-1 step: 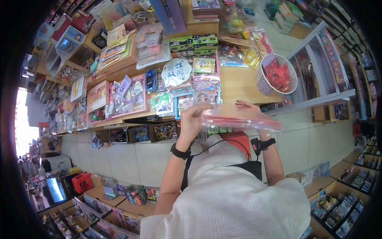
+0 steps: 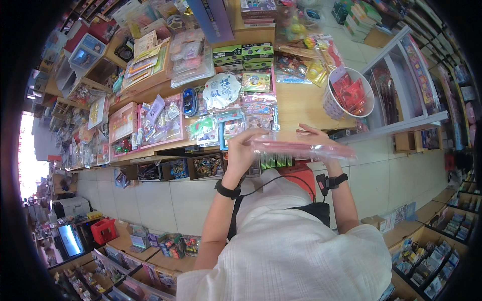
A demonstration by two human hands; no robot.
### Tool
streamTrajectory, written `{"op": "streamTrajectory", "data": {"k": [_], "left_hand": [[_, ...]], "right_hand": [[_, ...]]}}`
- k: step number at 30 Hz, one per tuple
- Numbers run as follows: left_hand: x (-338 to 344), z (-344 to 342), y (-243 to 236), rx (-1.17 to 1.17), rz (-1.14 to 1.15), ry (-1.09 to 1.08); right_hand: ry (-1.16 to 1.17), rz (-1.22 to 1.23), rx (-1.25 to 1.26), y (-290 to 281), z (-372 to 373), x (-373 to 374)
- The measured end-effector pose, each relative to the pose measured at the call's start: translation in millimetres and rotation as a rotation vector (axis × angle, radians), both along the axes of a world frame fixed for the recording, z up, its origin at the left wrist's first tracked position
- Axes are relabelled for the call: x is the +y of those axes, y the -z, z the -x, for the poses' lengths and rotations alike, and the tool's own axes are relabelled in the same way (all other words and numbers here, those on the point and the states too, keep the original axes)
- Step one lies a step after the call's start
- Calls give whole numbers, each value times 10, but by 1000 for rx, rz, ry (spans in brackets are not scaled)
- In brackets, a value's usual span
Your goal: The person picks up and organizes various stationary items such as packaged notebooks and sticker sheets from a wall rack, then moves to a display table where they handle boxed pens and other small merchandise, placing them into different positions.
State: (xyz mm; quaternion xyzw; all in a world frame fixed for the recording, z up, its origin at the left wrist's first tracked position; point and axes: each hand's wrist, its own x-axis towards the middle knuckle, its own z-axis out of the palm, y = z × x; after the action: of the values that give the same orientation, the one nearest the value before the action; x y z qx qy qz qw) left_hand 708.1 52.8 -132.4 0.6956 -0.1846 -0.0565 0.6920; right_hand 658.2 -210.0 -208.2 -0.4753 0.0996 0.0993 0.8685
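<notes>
A blurred stack of flat pink packages in clear plastic (image 2: 296, 149) is held level in front of my body, edge toward me. My left hand (image 2: 244, 146) closes on its left end, with the thumb side up along the plastic. Toward the other end, my right hand (image 2: 317, 136) cups the stack from the far side. Its fingertips show above the top edge, while the packages cover part of the palm. Just beyond my hands, a wooden display table (image 2: 296, 103) carries clear-wrapped toys and a white scalloped sign (image 2: 221, 91).
A white bucket (image 2: 369, 103) holding red packets stands at the table's right end, beside a grey rack (image 2: 401, 128). Open boxes of small goods (image 2: 210, 165) sit below the table edge. Behind me are low shelves with trays (image 2: 427, 266). A dark cable (image 2: 281, 176) runs between my wristbands.
The stack has shifted very slightly to the left and tilted a little in my hands. Both hands keep nearly the same place.
</notes>
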Motion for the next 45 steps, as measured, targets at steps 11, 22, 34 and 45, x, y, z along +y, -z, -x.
{"op": "streamTrajectory", "data": {"k": [11, 22, 34, 45], "left_hand": [[-396, -332, 418, 507, 38, 21], [-16, -130, 1538, 759, 78, -201], [146, 89, 1720, 855, 50, -256], [116, 78, 1724, 911, 76, -237]], "right_hand": [[244, -188, -65, 190, 245, -389], [707, 504, -27, -37, 75, -292], [558, 118, 234, 854, -329, -415], [572, -24, 395, 1363, -322, -479]]}}
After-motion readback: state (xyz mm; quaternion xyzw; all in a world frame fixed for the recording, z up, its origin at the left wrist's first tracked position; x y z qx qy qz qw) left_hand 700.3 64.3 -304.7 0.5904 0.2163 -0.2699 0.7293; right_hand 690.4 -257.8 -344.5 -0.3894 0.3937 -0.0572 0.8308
